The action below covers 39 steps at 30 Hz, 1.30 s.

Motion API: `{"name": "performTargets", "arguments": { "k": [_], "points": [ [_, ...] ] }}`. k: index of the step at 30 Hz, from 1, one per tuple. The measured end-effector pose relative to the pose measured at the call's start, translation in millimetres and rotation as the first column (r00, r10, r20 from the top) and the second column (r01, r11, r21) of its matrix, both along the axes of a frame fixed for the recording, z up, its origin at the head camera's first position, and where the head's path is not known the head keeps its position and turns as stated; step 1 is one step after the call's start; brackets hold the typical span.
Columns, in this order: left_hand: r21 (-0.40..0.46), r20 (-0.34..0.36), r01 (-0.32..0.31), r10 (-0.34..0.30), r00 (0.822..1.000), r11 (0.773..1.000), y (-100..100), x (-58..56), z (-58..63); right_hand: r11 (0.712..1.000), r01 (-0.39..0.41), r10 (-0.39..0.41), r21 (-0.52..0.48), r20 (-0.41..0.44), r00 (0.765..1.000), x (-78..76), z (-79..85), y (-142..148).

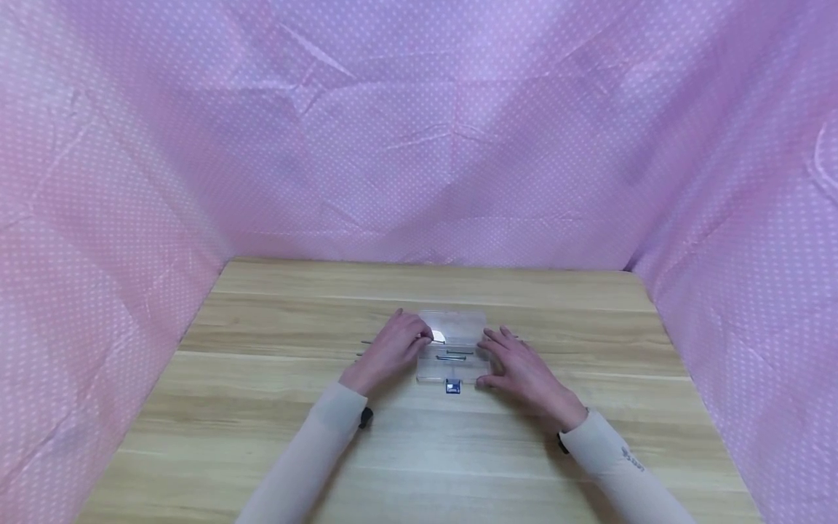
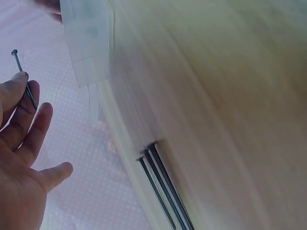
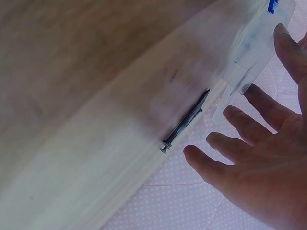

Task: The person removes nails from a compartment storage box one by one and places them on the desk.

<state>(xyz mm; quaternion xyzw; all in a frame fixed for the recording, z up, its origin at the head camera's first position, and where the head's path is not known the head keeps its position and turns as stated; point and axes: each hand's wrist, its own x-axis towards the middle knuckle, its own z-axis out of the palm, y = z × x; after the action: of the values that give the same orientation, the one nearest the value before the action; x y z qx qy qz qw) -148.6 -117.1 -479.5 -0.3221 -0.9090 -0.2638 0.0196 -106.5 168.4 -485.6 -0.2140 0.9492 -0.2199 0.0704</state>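
My left hand (image 1: 391, 348) pinches a nail (image 2: 18, 62) between thumb and fingertip, at the left side of a clear plastic box (image 1: 461, 325). The box lies on the table with its lid folded back, away from me. Several dark nails (image 1: 452, 357) lie inside it, and a blue latch (image 1: 453, 387) sits at its front edge. My right hand (image 1: 524, 367) spreads its fingers along the box's right side, with fingertips right at the rim. In the right wrist view those fingers (image 3: 261, 108) are fairly straight and hold no nail.
Long loose nails (image 2: 165, 189) lie on the wooden table (image 1: 419, 466) left of the box. More nails (image 3: 186, 119) rest on the table beyond my right hand. Pink dotted cloth (image 1: 452, 145) hangs behind and at both sides of the table.
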Motion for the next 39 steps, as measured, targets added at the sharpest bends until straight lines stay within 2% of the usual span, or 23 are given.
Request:
{"name": "performTargets", "arguments": {
  "k": [9,16,21,29,39],
  "points": [
    [0.072,-0.072,-0.002,0.007,0.997,0.997,-14,2.5,-1.4,1.000,0.012,-0.012,-0.010,0.018,1.000,1.7,1.6,-2],
    [0.072,-0.080,-0.052,0.058,0.995,0.996,-26,6.2,0.2,1.000,0.013,-0.013,-0.008,0.024,1.000,1.0,2.5,-3],
    [0.094,-0.089,-0.065,0.074,0.993,0.993,-34,5.4,5.2,1.000,-0.001,0.001,-0.009,0.007,1.000,-0.9,2.1,-1],
    [0.106,-0.063,-0.110,0.117,0.991,0.988,-49,2.8,9.3,1.000,-0.018,0.018,-0.014,-0.006,1.000,-3.0,3.0,-1],
    [0.095,-0.071,-0.136,0.143,0.987,0.986,-70,3.8,5.9,1.000,-0.013,0.013,-0.010,0.001,1.000,-1.8,2.2,-2]
  ]
}}
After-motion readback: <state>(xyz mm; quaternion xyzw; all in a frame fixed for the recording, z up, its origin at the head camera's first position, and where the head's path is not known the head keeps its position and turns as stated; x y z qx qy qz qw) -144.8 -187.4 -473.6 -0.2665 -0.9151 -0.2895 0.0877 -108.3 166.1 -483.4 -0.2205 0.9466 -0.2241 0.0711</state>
